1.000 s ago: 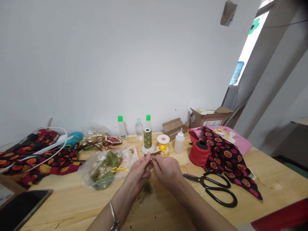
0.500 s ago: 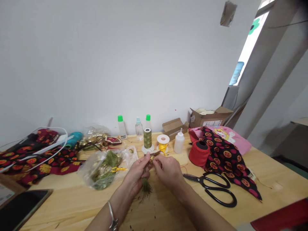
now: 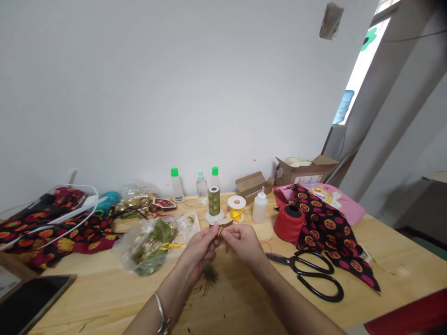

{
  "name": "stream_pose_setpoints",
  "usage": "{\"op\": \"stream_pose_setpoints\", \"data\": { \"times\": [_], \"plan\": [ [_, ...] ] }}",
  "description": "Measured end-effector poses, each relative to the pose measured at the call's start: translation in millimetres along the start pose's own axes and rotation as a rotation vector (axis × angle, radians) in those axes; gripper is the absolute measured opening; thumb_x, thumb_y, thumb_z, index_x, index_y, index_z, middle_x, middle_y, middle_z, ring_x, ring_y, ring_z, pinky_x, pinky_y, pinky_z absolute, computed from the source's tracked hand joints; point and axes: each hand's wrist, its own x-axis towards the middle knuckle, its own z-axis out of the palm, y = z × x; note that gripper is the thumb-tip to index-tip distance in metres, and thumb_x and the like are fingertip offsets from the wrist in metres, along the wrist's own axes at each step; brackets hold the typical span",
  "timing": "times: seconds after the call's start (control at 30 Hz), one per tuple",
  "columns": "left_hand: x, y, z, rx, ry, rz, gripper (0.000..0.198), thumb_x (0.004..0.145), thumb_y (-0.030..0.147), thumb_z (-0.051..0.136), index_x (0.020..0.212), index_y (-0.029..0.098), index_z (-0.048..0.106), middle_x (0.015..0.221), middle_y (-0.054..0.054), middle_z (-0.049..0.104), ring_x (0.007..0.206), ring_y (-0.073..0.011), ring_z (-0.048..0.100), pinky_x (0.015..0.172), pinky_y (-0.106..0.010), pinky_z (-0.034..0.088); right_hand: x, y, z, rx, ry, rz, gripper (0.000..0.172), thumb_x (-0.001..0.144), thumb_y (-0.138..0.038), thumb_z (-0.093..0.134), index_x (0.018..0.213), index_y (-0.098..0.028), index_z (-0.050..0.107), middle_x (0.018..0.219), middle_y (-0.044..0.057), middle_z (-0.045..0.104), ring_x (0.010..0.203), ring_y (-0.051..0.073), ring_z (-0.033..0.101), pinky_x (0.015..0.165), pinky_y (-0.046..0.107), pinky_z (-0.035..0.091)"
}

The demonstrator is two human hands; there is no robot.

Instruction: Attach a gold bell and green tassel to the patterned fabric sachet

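In the middle of the table, my left hand (image 3: 196,250) is closed around a green thread tassel (image 3: 210,273), whose loose strands hang below the fingers. A small gold-coloured piece (image 3: 220,231) shows at my left fingertips, too small to make out fully. My right hand (image 3: 246,243) pinches with thumb and forefinger right beside it, and what lies between them is hidden. Thin red thread (image 3: 226,246) dangles under the right fingertips. Just beyond both hands stand a spool of olive-green thread (image 3: 214,202) and a spool of yellow cord (image 3: 236,209).
Black-handled scissors (image 3: 295,265) and a red thread cone (image 3: 289,223) lie right, beside patterned dark cloth (image 3: 324,228). A plastic bag (image 3: 129,242) with green tassels sits left. A white squeeze bottle (image 3: 260,207) and cardboard boxes (image 3: 303,172) stand behind. A phone (image 3: 35,298) lies front left.
My right fingers have shifted slightly and more red thread shows beneath them. The gold piece is more covered by the fingers. My left hand keeps its hold on the tassel.
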Motion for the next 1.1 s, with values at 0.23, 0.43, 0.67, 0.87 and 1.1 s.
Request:
{"op": "stream_pose_setpoints", "data": {
  "times": [0.23,0.43,0.67,0.87,1.1],
  "plan": [
    [2.8,5.1,-14.4,0.407,0.063,-0.005,0.050,0.059,0.064,0.052,0.053,0.014,0.053,0.034,0.008,0.037,0.030,-0.0038,0.019,0.034,-0.019,0.009,0.5,-2.8,0.9,0.045,0.005,0.071,0.016,0.062,-0.026,0.054,0.051,-0.015,0.051,0.036,-0.007,0.042,0.034,0.005,0.033,0.037,0.018,0.024],
    [-5.8,18.3,-23.7,0.752,0.198,0.154,0.046,0.065,0.056,0.051,0.043,0.016,0.054,0.036,0.004,0.044,0.038,-0.0102,0.037,0.041,-0.022,0.023,0.7,0.6,0.0,0.041,-0.020,0.077,0.014,0.061,-0.022,0.053,0.049,-0.015,0.052,0.038,-0.006,0.047,0.036,0.005,0.039,0.038,0.017,0.028],
    [-31.8,40.8,2.1,1.214,0.075,0.639,0.020,0.078,0.032,0.046,0.081,0.021,0.062,0.071,-0.001,0.060,0.070,-0.0165,0.053,0.065,-0.027,0.037,3.1,7.1,-1.7,0.011,-0.084,0.061,0.019,0.061,-0.023,0.054,0.045,-0.015,0.052,0.037,-0.007,0.044,0.036,0.005,0.035,0.039,0.018,0.023],
    [-35.2,38.5,3.7,1.347,0.057,0.574,0.015,0.077,0.025,0.045,0.074,0.021,0.059,0.071,-0.002,0.059,0.071,-0.0169,0.054,0.063,-0.026,0.038,4.1,16.0,-0.3,-0.007,-0.130,0.071,0.020,0.062,-0.021,0.052,0.043,-0.015,0.050,0.036,-0.007,0.041,0.036,0.005,0.034,0.038,0.018,0.022],
    [-40.7,34.3,-9.5,1.366,0.040,0.510,0.019,0.079,0.029,0.043,0.083,0.023,0.061,0.071,-0.001,0.059,0.070,-0.0170,0.054,0.063,-0.027,0.037,3.0,18.7,5.0,-0.046,-0.117,0.108,0.014,0.062,-0.018,0.053,0.048,-0.014,0.054,0.038,-0.006,0.046,0.035,0.005,0.037,0.036,0.017,0.024]
  ]
}}
